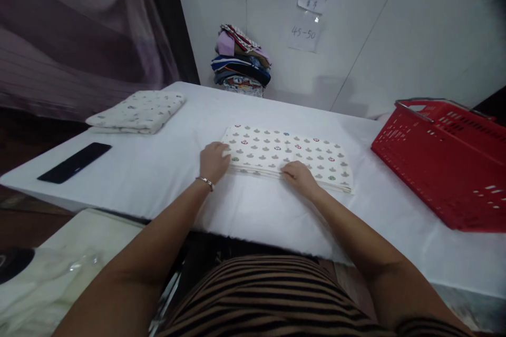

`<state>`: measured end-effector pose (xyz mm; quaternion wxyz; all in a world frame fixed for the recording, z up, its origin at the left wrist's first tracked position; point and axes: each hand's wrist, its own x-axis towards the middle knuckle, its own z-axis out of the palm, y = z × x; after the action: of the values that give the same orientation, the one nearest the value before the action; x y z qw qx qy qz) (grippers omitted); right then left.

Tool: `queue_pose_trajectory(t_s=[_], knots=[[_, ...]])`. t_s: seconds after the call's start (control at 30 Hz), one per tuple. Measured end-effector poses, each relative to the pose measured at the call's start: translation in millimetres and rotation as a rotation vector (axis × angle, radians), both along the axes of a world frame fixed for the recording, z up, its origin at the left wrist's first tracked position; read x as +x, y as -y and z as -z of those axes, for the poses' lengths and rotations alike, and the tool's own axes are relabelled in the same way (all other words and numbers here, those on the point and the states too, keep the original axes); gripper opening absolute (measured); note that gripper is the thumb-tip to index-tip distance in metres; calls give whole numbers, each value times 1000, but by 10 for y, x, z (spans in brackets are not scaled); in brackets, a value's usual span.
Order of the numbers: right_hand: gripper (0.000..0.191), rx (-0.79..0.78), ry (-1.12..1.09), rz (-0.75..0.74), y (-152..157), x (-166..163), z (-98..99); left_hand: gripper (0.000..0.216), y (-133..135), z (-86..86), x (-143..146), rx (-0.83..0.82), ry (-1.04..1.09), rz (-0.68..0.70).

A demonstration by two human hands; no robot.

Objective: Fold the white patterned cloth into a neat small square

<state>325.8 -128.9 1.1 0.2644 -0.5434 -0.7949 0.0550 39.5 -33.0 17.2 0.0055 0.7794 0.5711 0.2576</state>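
Folded patterned cloth (272, 150) lies left of the red basket (430, 168); right hand (301, 179), nearer the basket, pinches the cloth's front edge; left hand (215, 162), farther from it, touches the cloth's end, grip undeterminable.

From my head, above and behind my left hand (214, 161) and right hand (301, 178), the camera faced forward and down.

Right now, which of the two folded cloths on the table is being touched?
The middle cloth, with grey motifs in rows: left hand and right hand both touch it. The other cloth, further left, has neither on it.
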Motion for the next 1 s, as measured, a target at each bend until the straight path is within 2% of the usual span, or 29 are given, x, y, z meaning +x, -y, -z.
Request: queue_pose_trajectory(t_s=[0.1,0.13,0.2,0.33,0.5,0.67,0.83,1.0], knots=[[20,-29,85,23,-70,-143,13,21,121,25,241,30,-70,362],[20,-32,114,35,-85,-177,12,22,147,44,319,20,-99,437],[21,-43,180,56,-100,-226,5,24,171,82,449,11,-125,496],[24,-88,328,81,-115,-257,-24,23,143,109,558,-20,-168,559],[28,-100,456,1,-167,-238,-60,22,123,64,522,-38,-215,642],[25,-91,538,-52,-229,-232,-60,23,128,64,530,-76,-233,629],[21,-145,463,-56,-268,-208,-89,27,94,79,566,-96,-221,638],[22,-217,336,-19,-285,-181,-140,21,92,54,579,-83,-279,663]])
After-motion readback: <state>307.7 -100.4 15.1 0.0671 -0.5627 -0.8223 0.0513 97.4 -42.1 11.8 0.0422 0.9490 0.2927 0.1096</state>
